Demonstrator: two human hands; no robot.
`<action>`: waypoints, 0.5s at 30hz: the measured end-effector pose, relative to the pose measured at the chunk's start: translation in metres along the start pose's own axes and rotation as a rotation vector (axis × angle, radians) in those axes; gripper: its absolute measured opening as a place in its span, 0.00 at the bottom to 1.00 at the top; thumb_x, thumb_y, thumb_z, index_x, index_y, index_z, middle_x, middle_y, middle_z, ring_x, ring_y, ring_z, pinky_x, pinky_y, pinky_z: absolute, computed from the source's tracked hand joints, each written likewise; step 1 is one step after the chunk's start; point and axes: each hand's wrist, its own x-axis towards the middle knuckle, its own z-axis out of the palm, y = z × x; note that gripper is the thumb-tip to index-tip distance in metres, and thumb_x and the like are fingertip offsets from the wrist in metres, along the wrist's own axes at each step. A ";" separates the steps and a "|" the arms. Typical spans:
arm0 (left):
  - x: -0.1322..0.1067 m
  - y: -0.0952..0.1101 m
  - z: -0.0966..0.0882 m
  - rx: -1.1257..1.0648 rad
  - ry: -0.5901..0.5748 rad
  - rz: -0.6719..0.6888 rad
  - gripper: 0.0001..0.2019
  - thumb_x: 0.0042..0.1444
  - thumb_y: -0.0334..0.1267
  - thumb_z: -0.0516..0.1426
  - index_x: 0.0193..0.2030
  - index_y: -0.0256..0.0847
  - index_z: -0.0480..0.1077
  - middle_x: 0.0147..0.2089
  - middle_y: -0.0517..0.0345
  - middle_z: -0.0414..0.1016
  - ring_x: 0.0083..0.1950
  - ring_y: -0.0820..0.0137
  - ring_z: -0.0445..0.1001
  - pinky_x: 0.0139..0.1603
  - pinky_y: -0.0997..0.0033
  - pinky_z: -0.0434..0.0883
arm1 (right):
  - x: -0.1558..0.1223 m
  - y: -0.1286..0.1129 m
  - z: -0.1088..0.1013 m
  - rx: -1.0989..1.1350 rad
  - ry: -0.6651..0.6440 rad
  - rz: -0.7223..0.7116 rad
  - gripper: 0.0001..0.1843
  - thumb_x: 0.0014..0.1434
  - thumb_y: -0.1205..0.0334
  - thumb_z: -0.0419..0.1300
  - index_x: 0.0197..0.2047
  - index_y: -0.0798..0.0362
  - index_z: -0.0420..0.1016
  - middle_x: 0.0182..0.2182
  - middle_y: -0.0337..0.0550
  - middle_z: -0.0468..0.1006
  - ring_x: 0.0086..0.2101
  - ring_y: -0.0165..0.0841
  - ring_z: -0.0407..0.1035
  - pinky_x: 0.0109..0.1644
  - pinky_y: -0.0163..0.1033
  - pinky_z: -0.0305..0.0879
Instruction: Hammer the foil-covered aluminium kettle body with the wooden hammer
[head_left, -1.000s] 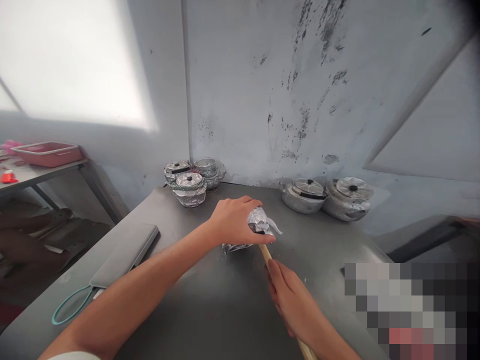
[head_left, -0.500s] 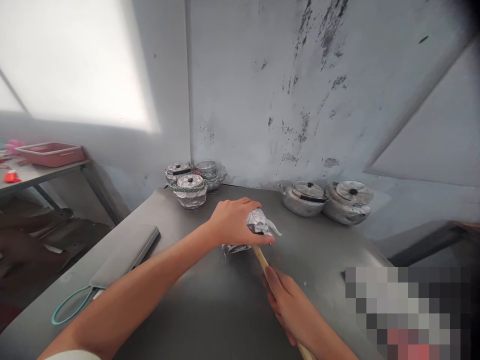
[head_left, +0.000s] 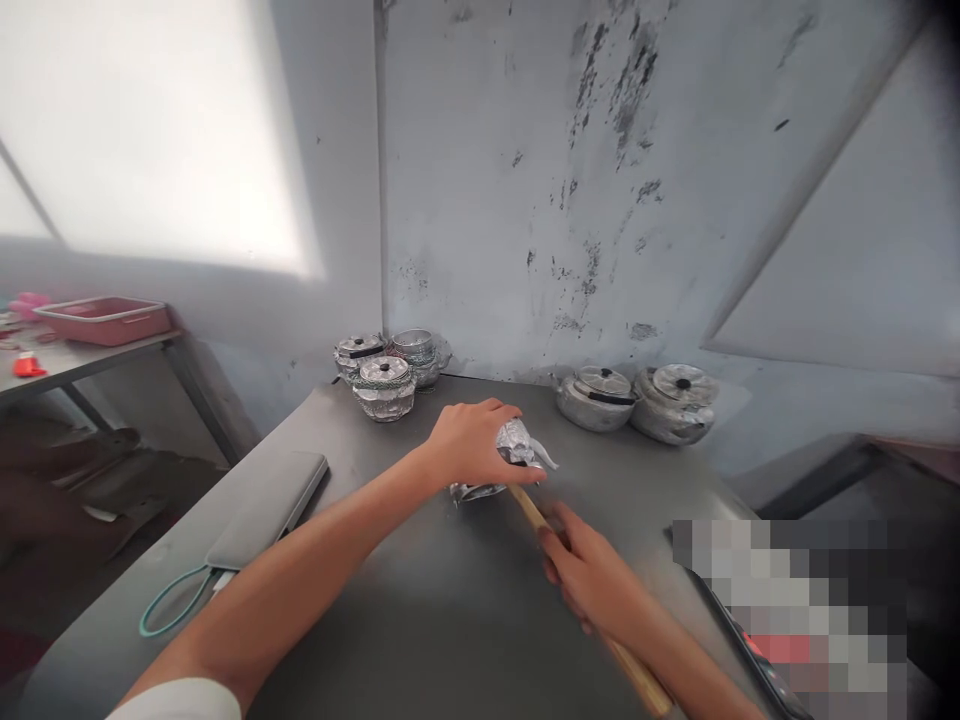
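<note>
My left hand (head_left: 480, 445) is wrapped over a small silver kettle (head_left: 516, 436) with a curved spout pointing right, near the middle of the table. Much of the kettle's body is hidden by that hand. In my right hand (head_left: 589, 565) is a pale wooden stick (head_left: 531, 508), gripped along its length and slanting up from the lower right. Its far end reaches the kettle just below my left thumb; I cannot make out what is at that tip.
Several silver pots, three in a back-left cluster (head_left: 384, 390) and two at the back right (head_left: 596, 400), stand near the wall. A grey case (head_left: 266, 510) with a teal strap lies left. A phone-like device (head_left: 724, 615) lies right, partly pixelated. A pink basket (head_left: 112, 322) sits on another table.
The view has shifted slightly to the right. My right hand and the stick sit a little differently, with more of the stick's lower end showing. Both hands keep their hold.
</note>
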 end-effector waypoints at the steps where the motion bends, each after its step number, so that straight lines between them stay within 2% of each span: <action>1: -0.001 0.000 0.000 0.004 -0.002 -0.001 0.43 0.46 0.76 0.55 0.63 0.51 0.67 0.60 0.56 0.75 0.53 0.56 0.77 0.52 0.57 0.71 | -0.004 -0.001 -0.002 0.009 -0.009 -0.015 0.20 0.67 0.58 0.49 0.60 0.51 0.63 0.25 0.32 0.67 0.16 0.25 0.58 0.12 0.29 0.59; 3: -0.001 0.002 0.000 0.022 -0.004 -0.001 0.44 0.46 0.77 0.54 0.62 0.50 0.68 0.60 0.55 0.75 0.52 0.55 0.77 0.52 0.57 0.72 | -0.013 0.000 -0.003 0.023 -0.031 -0.041 0.22 0.65 0.61 0.50 0.62 0.51 0.62 0.28 0.33 0.69 0.19 0.26 0.62 0.16 0.29 0.64; 5: -0.002 0.003 0.001 0.047 0.000 0.011 0.44 0.46 0.77 0.54 0.62 0.49 0.68 0.59 0.54 0.75 0.51 0.55 0.78 0.51 0.56 0.72 | -0.024 0.004 -0.002 0.065 -0.047 -0.043 0.24 0.65 0.60 0.52 0.63 0.51 0.61 0.29 0.33 0.70 0.20 0.26 0.64 0.18 0.29 0.65; 8: -0.003 0.004 0.004 0.069 0.013 0.044 0.45 0.46 0.78 0.53 0.62 0.48 0.68 0.56 0.53 0.76 0.50 0.54 0.78 0.48 0.56 0.73 | -0.037 0.014 0.003 0.317 -0.067 0.036 0.26 0.63 0.57 0.58 0.64 0.48 0.60 0.28 0.31 0.70 0.20 0.24 0.62 0.18 0.28 0.62; 10: -0.004 0.005 0.006 0.070 0.028 0.059 0.45 0.45 0.78 0.53 0.62 0.48 0.68 0.56 0.53 0.76 0.50 0.54 0.78 0.47 0.57 0.73 | -0.042 0.020 0.007 0.450 -0.105 0.104 0.25 0.63 0.56 0.59 0.62 0.48 0.62 0.27 0.31 0.70 0.19 0.23 0.60 0.18 0.27 0.60; 15: -0.009 0.007 0.004 0.072 0.023 0.089 0.46 0.45 0.77 0.55 0.63 0.48 0.67 0.58 0.52 0.75 0.51 0.54 0.78 0.49 0.58 0.73 | -0.037 0.021 0.005 0.570 -0.218 0.177 0.17 0.67 0.58 0.56 0.56 0.54 0.69 0.25 0.32 0.68 0.18 0.21 0.57 0.18 0.26 0.56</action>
